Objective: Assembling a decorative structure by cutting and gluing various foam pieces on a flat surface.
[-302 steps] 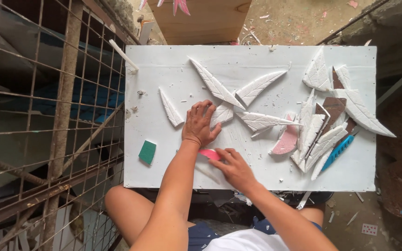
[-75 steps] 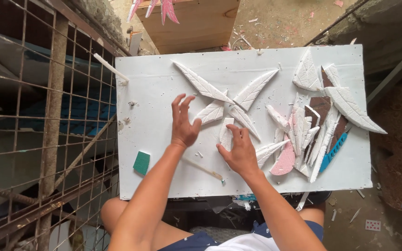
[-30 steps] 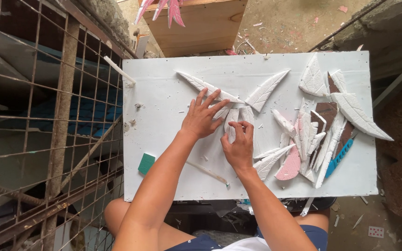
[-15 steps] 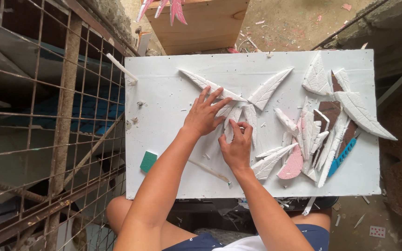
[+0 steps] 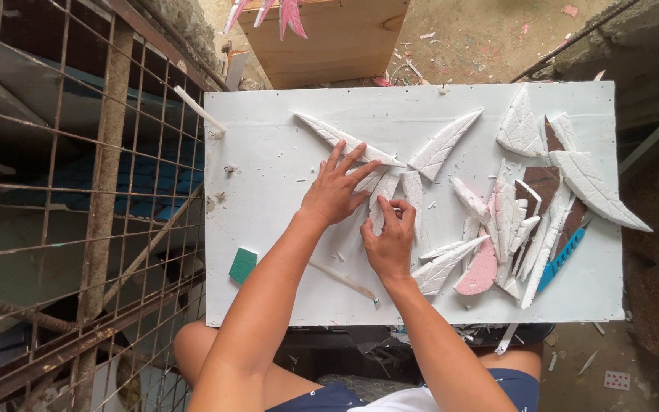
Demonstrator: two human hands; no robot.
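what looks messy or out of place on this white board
White crumbs and shavings are scattered over the white board, thickest around the left hand and right hand. The carved foam pieces at the right lie heaped across each other, and one long piece sticks out past the board's right edge.

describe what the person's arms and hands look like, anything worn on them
Both arms are bare from the hands up, with no sleeves showing. The left hand and right hand wear no gloves, and no rings, watch or bracelets can be seen.
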